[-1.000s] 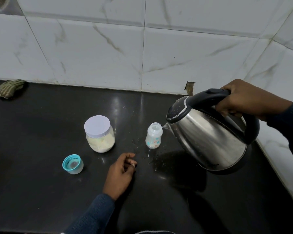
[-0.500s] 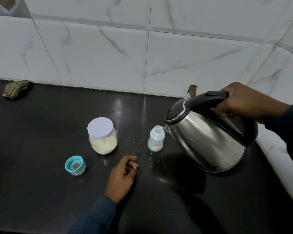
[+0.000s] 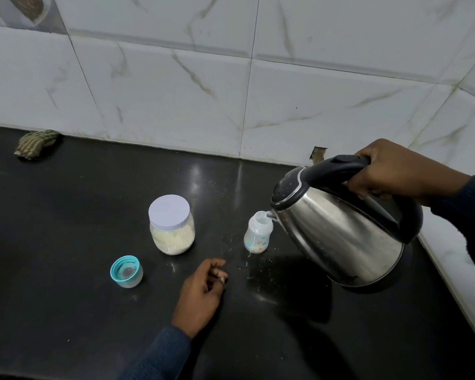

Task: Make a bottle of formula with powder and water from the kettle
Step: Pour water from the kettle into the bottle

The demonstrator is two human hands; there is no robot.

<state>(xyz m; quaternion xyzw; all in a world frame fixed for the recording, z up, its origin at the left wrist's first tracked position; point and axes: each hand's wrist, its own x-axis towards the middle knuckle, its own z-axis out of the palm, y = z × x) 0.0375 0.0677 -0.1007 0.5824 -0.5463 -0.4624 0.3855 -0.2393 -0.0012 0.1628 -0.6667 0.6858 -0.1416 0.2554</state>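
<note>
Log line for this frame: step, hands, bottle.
step: water pour | right hand: holds kettle handle, tilted, spout at bottle mouth | left hand: rests on counter, holds nothing | powder jar: lid on

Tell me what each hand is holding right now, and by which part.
The right hand grips the kettle by its black top handle. The left hand holds nothing, resting loosely curled on the counter.
</note>
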